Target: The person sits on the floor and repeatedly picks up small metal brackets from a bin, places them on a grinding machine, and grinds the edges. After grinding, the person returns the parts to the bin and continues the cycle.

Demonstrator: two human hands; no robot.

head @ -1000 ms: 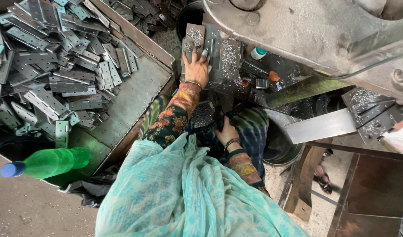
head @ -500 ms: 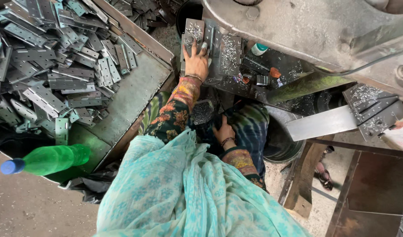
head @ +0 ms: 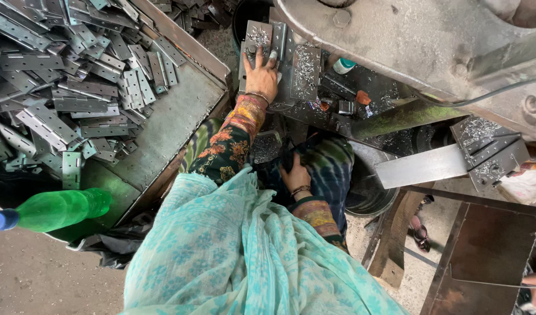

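At upper centre, the left hand (head: 262, 73) presses flat, fingers spread, on a metal plate (head: 257, 36); the right hand (head: 295, 175) rests loosely curled, empty, in the lap. Fingers should probably stay clear of the press.

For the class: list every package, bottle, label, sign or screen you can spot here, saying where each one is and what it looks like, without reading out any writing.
Green plastic bottle: lying on its side at the lower left beside the tray of metal hinges, see-through green, blue cap.
Small container: on the machine bed to the right of the left hand, white with a teal band.
No labels, signs or screens visible.
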